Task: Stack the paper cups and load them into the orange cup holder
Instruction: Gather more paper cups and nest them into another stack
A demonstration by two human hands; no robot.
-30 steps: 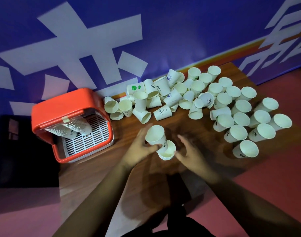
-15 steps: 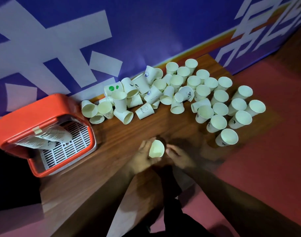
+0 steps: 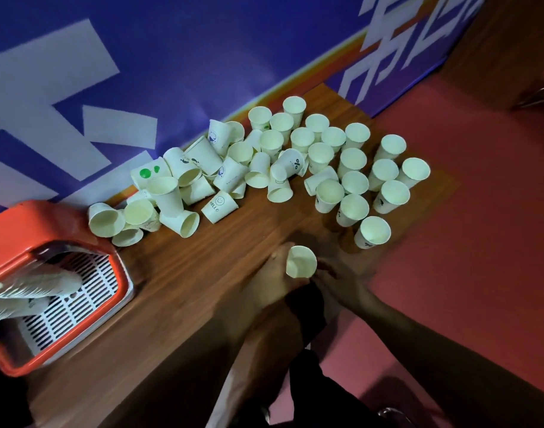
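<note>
Both hands meet at one paper cup [image 3: 301, 261]: left hand [image 3: 272, 278] grips it, right hand [image 3: 338, 281] grip too blurry to tell

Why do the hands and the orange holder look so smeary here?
Head view: motion blur smears both hands, the held cup and the orange holder; dim lighting leaves the arms dark, while cups on the table stay fairly crisp.

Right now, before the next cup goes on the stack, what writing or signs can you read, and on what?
"HELLO" with a smiley face: lying paper cup.
Green dots, no words: cup near the wall.
Blue round logo: cup, text too small to read.
Large white characters: blue banner, cropped, unreadable.
Other cup prints: too blurred.
</note>
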